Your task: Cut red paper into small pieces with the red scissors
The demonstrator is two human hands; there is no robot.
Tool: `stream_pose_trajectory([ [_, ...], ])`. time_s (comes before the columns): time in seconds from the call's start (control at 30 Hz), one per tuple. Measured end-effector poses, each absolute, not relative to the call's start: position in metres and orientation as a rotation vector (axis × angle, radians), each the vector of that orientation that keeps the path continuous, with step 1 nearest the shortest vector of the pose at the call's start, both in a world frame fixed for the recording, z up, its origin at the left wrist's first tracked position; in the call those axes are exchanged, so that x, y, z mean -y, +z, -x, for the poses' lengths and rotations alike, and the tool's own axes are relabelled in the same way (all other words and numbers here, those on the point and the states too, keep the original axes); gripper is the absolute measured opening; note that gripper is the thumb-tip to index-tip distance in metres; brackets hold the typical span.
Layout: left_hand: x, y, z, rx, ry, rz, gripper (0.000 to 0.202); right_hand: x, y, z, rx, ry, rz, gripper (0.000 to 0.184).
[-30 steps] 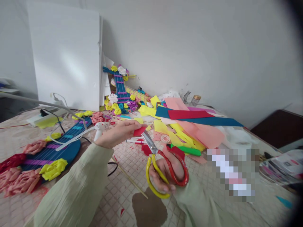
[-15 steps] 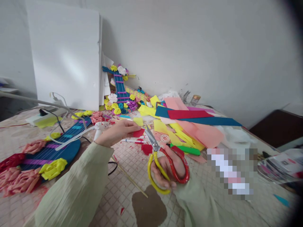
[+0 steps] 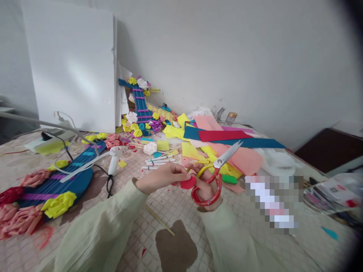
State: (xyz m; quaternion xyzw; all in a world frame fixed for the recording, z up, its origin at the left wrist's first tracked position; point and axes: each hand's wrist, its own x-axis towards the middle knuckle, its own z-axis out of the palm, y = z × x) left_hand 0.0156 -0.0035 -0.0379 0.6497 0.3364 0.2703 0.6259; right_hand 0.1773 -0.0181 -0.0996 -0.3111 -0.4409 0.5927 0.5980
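Between my hands is a small red piece of paper [image 3: 187, 183], pinched in the fingers of my left hand [image 3: 164, 176]. My right hand [image 3: 206, 186] meets it from the other side, its fingertips close to the paper. Looped over the right hand is a pair of scissors [image 3: 224, 160] with one red and one yellow handle, the blades pointing up and right, away from the paper. Whether the right fingertips also grip the paper is hard to make out. Beneath the hands lies a thin wooden stick [image 3: 160, 220] on the tabletop.
A white glue gun [image 3: 114, 160] stands left of centre by its black cord. Blue paper guitars [image 3: 76, 177] with crepe flowers lie left and lean behind. Crepe paper strips [image 3: 244, 142] pile up at the back right, near a green piece [image 3: 229, 179]. Markers [image 3: 159, 161] lie ahead.
My left hand has moved right and down with the red paper. The scissors have swung from pointing up-left at the paper to pointing up-right, and my right hand has closed in on the left.
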Motion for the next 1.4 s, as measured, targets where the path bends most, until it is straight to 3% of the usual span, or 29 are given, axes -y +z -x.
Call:
stream_pose_trajectory([
  [0.3, 0.002, -0.042, -0.02, -0.764, 0.544, -1.417, 0.032, 0.017, -0.099, -0.178, 0.994, 1.408, 0.481, 0.034],
  [0.6, -0.002, -0.047, -0.022, -0.916, 0.672, -1.603, 0.042, 0.019, -0.099, -0.18, 1.089, 1.454, 0.557, 0.023],
  [0.77, -0.007, -0.044, -0.012, -0.954, 0.682, -1.727, 0.029, 0.015, -0.099, -0.181, 1.045, 1.417, 0.596, 0.027],
  [0.93, -0.01, -0.053, -0.001, -1.392, 0.47, -2.163, 0.017, 0.011, -0.095, -0.186, 1.014, 1.398, 0.606, 0.026],
  [1.4, -0.016, -0.09, -0.003, -1.68, 0.167, -2.226, 0.008, 0.013, -0.088, -0.188, 1.048, 1.363, 0.515, 0.017],
])
